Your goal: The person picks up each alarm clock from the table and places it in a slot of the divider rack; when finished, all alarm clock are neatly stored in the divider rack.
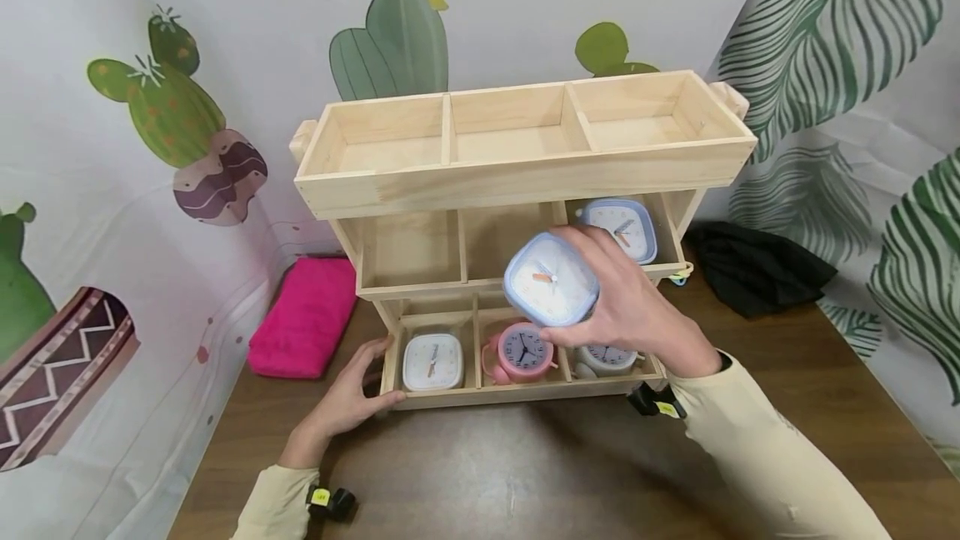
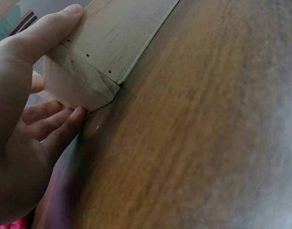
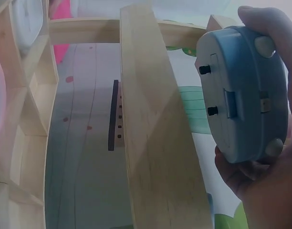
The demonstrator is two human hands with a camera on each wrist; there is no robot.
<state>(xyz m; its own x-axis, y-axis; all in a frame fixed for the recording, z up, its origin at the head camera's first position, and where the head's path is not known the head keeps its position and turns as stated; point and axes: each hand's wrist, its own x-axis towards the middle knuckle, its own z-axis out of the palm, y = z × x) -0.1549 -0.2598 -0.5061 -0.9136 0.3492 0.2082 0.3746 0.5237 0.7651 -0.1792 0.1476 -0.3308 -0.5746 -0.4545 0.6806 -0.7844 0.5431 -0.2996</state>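
A blue alarm clock [image 1: 552, 279] with a white face is gripped by my right hand [image 1: 630, 307], held up in front of the middle tier of a three-tier wooden shelf [image 1: 525, 177]. Its back, with two black knobs, shows in the right wrist view, my thumb and fingers around the blue casing [image 3: 248, 95]. My left hand [image 1: 348, 390] holds the lower left corner of the shelf, thumb at the front board [image 2: 112, 38] and fingers curled against the side. Another blue alarm clock [image 1: 637, 227] lies in the middle tier's right compartment, partly behind my right hand.
The bottom tier holds a white clock [image 1: 432, 362] at left, a pink twin-bell clock [image 1: 525, 352] in the centre and a grey-white clock [image 1: 606, 359] at right. A folded pink cloth [image 1: 303, 317] lies left of the shelf, a black cloth [image 1: 757, 267] right, on the wooden table [image 1: 465, 473].
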